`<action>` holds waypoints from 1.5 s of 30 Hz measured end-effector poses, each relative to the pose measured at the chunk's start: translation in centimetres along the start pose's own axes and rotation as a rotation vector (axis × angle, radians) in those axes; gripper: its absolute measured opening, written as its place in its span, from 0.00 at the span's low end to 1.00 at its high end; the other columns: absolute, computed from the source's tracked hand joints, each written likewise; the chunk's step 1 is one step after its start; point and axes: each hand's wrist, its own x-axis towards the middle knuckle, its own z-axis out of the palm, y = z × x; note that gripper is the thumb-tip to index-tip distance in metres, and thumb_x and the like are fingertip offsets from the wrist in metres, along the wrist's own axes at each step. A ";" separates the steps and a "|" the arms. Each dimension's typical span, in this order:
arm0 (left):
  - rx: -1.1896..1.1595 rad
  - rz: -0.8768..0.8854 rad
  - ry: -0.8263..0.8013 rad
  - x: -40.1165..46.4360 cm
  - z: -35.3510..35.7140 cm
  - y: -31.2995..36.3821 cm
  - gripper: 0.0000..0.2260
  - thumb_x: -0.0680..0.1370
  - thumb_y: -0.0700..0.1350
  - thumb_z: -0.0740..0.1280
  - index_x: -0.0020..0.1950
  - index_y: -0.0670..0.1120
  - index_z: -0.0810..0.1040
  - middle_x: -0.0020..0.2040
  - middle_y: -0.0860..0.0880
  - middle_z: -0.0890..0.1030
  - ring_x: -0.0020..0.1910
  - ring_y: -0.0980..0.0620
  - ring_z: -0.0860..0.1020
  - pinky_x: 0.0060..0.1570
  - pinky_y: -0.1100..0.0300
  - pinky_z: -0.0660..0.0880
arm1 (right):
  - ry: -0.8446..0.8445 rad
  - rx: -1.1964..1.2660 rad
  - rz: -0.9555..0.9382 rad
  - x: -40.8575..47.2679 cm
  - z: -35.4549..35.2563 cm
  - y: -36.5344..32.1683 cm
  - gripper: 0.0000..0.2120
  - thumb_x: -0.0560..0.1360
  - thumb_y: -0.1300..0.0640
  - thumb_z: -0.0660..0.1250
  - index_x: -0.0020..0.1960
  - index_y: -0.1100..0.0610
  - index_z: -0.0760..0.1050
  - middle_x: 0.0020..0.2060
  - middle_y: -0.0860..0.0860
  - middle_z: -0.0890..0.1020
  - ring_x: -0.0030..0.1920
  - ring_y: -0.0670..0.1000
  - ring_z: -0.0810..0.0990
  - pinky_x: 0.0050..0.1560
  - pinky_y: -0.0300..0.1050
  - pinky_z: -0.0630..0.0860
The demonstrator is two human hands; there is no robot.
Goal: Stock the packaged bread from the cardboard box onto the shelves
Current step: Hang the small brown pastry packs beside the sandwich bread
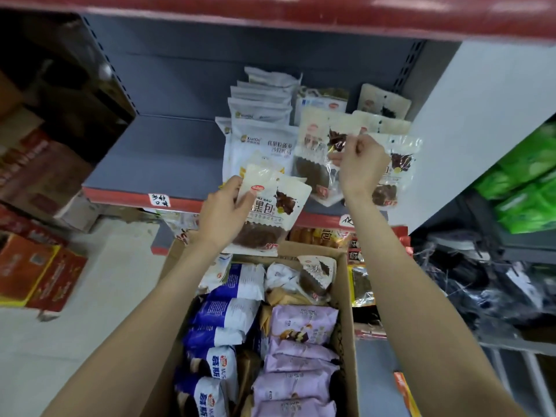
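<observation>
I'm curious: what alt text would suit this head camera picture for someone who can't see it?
A person's left hand holds a pack of dark bread while the right hand pinches another pack on a grey shelf. Below sits an open cardboard box of packaged bread.

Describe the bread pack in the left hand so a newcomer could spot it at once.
Start at the open cardboard box at the bottom centre, then look just above its far edge, in front of the red-edged shelf. The left hand grips a white dark-bread pack with bold black characters. Unlike the matching packs on the shelf, it hangs in mid-air.
</observation>
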 end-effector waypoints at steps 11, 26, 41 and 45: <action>-0.058 -0.109 0.066 2.5 0.9 0.9 0.12 0.80 0.49 0.62 0.57 0.41 0.72 0.32 0.48 0.73 0.29 0.47 0.71 0.33 0.53 0.67 | -0.005 -0.108 0.098 5.3 4.4 1.0 0.15 0.79 0.56 0.57 0.46 0.65 0.78 0.42 0.63 0.83 0.43 0.62 0.82 0.43 0.56 0.78; -0.753 -0.196 0.041 5.8 5.5 6.9 0.02 0.81 0.44 0.61 0.50 0.52 0.71 0.51 0.51 0.81 0.52 0.54 0.79 0.51 0.60 0.77 | -0.440 -0.016 -0.119 -4.2 -5.9 2.7 0.21 0.79 0.55 0.61 0.71 0.52 0.63 0.68 0.48 0.70 0.64 0.47 0.71 0.62 0.43 0.73; -0.433 -0.170 0.126 1.8 5.2 3.9 0.11 0.79 0.44 0.63 0.61 0.51 0.74 0.55 0.54 0.79 0.51 0.55 0.78 0.55 0.55 0.75 | -0.439 0.077 0.063 -7.4 -5.9 7.5 0.27 0.78 0.61 0.63 0.73 0.53 0.59 0.71 0.47 0.67 0.69 0.44 0.65 0.65 0.32 0.66; -0.361 -0.212 0.124 -3.6 3.4 -2.4 0.05 0.80 0.47 0.62 0.51 0.56 0.76 0.42 0.54 0.82 0.45 0.51 0.81 0.50 0.48 0.77 | -0.356 -0.074 -0.105 -13.0 -6.4 10.1 0.13 0.76 0.66 0.62 0.59 0.57 0.74 0.54 0.51 0.78 0.51 0.49 0.76 0.51 0.33 0.72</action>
